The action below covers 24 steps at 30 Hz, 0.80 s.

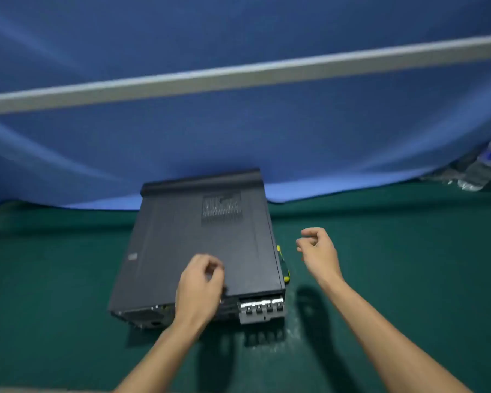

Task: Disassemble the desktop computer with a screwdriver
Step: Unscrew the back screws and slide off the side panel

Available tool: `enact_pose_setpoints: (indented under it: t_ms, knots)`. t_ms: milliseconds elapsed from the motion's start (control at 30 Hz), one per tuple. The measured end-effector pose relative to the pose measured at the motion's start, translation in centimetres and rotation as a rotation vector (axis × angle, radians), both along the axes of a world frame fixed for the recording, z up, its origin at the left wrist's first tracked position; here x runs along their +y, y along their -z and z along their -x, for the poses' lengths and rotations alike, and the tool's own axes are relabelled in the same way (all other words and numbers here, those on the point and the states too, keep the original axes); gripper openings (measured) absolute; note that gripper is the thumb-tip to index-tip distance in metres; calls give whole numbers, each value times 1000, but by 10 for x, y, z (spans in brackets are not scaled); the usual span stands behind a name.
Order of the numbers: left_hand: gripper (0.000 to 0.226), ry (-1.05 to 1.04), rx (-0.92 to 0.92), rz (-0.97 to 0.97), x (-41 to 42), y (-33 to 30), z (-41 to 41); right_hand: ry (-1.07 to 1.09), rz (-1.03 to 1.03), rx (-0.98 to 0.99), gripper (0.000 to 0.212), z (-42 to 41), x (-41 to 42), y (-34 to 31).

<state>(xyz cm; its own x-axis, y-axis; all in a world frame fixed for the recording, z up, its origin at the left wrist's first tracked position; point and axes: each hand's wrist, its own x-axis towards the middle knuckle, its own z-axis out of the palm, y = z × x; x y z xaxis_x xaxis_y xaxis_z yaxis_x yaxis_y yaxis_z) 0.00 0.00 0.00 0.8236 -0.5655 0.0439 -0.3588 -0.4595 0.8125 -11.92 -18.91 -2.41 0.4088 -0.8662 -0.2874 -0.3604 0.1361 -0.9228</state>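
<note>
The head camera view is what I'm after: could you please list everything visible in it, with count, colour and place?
Desktop computer: one, dark grey, lying flat on the table, rear panel toward the person.
Screwdriver: one, yellow and black, on the table against the computer's right side, mostly hidden.
Table: one, covered in green.
Cloth backdrop: one, blue, behind the table, crossed by a pale bar.
Plastic bottle: one, clear with a blue label, far right at the table's back edge.
Left hand: one, fingers curled, over the computer's near edge; contact unclear.
Right hand: one, loosely curled, holding nothing, right of the computer above the table.
</note>
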Motion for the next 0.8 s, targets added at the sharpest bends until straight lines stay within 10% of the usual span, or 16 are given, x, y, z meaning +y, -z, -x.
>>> enact_pose_setpoints:
  t_ms: [367,800]
  knots:
    - [16,67,-414,-648,-30,53,-14,-200,-119,293,40,-13,8,100]
    - [19,33,-587,-423,-28,70,-26,40,-242,399,36,-45,-5,144]
